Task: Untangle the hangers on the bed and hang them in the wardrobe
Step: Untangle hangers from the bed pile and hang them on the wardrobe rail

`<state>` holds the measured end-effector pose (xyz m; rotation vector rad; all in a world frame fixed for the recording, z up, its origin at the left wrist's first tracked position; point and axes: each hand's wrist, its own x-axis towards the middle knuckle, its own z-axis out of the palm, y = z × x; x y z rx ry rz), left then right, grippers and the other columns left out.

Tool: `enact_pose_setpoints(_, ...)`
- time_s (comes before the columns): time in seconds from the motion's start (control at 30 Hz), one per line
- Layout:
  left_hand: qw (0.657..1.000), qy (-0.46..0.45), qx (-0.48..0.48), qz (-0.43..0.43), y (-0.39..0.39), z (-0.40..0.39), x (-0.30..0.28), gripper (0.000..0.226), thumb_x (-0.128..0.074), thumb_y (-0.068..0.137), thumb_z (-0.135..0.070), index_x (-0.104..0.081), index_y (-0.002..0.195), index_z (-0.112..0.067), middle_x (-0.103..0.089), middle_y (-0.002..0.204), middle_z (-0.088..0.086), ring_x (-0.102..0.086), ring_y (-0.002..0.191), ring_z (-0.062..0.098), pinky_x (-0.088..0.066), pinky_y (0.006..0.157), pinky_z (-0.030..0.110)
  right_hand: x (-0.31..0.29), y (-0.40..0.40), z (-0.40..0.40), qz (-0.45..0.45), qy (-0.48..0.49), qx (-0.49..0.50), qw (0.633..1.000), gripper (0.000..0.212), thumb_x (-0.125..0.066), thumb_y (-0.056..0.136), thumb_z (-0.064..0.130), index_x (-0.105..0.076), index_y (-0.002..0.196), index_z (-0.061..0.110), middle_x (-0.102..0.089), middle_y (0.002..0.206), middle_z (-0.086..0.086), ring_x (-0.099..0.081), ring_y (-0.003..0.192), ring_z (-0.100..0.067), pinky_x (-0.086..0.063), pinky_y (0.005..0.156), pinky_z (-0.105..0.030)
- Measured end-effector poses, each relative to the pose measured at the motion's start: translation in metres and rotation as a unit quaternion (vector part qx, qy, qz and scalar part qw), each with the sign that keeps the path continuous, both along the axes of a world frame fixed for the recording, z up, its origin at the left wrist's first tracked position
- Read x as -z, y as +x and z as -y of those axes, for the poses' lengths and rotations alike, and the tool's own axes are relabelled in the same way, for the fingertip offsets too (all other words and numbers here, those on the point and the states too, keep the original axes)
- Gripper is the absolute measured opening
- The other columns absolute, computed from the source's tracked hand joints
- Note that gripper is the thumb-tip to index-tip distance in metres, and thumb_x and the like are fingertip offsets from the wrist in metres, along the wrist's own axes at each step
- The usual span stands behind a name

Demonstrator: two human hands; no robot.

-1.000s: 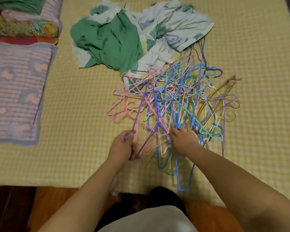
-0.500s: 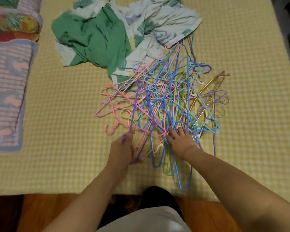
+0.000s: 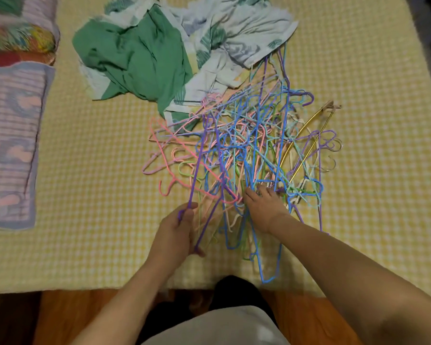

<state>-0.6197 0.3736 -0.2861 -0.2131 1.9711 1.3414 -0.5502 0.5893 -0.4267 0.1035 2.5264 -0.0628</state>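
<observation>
The left hand is pinching a purple hanger between thumb and fingers, and the right hand is pressing with spread fingers on the hanger pile, which is lying near the front edge of the bed. If the purple hanger is being pulled while its hook is caught, the whole pile may drag along or slide off the front edge. No container is showing; only the cloth is lying beyond the pile.

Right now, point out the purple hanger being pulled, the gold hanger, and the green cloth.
purple hanger (image 3: 197, 168): head view, long straight arm.
gold hanger (image 3: 306, 125): head view, upper curved arm.
green cloth (image 3: 135, 58): head view, middle folds.
</observation>
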Motion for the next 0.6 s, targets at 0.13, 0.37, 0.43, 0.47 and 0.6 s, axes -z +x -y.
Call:
enact_pose_setpoints(0.13,0.998,0.001,-0.053,0.025,-0.01,-0.024,0.015,0.027,-0.041,0.106,-0.022,-0.062,0.121,-0.015,-0.03,0.052,0.001,-0.034,0.037,0.007,-0.058,0.053,0.044,0.007,-0.009,-0.007,0.036,0.02,-0.037,0.998,0.081,-0.057,0.093,0.038,-0.012,0.157,0.015,-0.012,0.163,-0.004,-0.016,0.145,-0.039,-0.023,0.116,-0.048)
enact_pose_setpoints(0.37,0.999,0.023,0.034,0.018,-0.013,-0.046,0.015,0.024,-0.042,0.106,-0.026,-0.064,0.115,-0.023,-0.034,0.044,-0.009,-0.036,0.037,0.005,-0.059,0.06,0.056,0.016,-0.017,-0.01,0.027,0.021,-0.015,0.999,0.063,-0.048,0.092,0.031,-0.032,0.151,0.016,-0.025,0.155,-0.006,-0.025,0.137,-0.042,-0.026,0.114,-0.049)
enact_pose_setpoints(0.43,0.995,0.012,0.095,0.009,-0.012,-0.044,0.014,0.023,-0.043,0.106,-0.024,-0.065,0.106,-0.031,-0.034,0.043,-0.012,-0.039,0.036,0.005,-0.058,0.06,0.057,0.015,-0.02,-0.016,0.029,0.012,-0.025,0.999,0.052,-0.048,0.091,0.032,-0.047,0.142,0.021,-0.032,0.152,-0.004,-0.023,0.138,-0.044,-0.02,0.117,-0.051)
enact_pose_setpoints(0.47,0.992,0.008,0.125,-0.001,-0.012,-0.041,0.012,0.024,-0.044,0.105,-0.023,-0.065,0.105,-0.035,-0.035,0.044,-0.012,-0.04,0.037,0.005,-0.059,0.059,0.055,0.014,-0.021,-0.019,0.033,0.004,-0.03,0.999,0.05,-0.05,0.09,0.033,-0.049,0.14,0.024,-0.033,0.152,-0.003,-0.02,0.14,-0.045,-0.016,0.119,-0.052)
enact_pose_setpoints(0.6,0.99,-0.012,0.137,-0.027,-0.019,-0.027,0.003,0.026,-0.046,0.104,-0.019,-0.065,0.108,-0.036,-0.038,0.048,-0.012,-0.042,0.04,0.006,-0.058,0.056,0.057,0.012,-0.028,-0.02,0.044,-0.037,-0.007,0.998,0.051,-0.054,0.09,0.037,-0.048,0.14,0.034,-0.034,0.154,0.003,-0.009,0.146,-0.045,-0.006,0.121,-0.055)
